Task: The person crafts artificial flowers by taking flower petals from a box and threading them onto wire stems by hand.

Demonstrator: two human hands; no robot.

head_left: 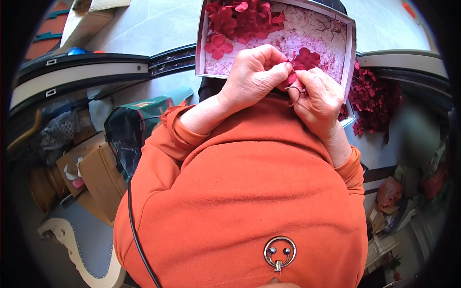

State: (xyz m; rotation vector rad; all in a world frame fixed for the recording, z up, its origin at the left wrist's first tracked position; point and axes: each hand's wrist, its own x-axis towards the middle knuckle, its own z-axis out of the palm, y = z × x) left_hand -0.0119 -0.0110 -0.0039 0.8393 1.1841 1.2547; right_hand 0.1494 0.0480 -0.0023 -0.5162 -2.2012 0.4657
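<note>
My left hand (254,77) and my right hand (319,96) meet over the near edge of a shallow tray (202,48). Pinched between the fingertips of both is a small red petal flower (292,78); a thin dark stem curls below it at my right hand. Just beyond the fingers lies a dark red flower (307,58). Inside the tray, a heap of red flowers (245,21) fills the far left part, and pale pink bits (288,33) cover the bottom. Thin brown stems (332,25) rest at the far right.
A large bunch of red flowers (374,98) hangs right of the tray. To the left stand a green bag (139,113) and cardboard boxes (101,168). A black cable (130,211) runs down the orange top. Metal door tracks (173,60) cross the floor behind.
</note>
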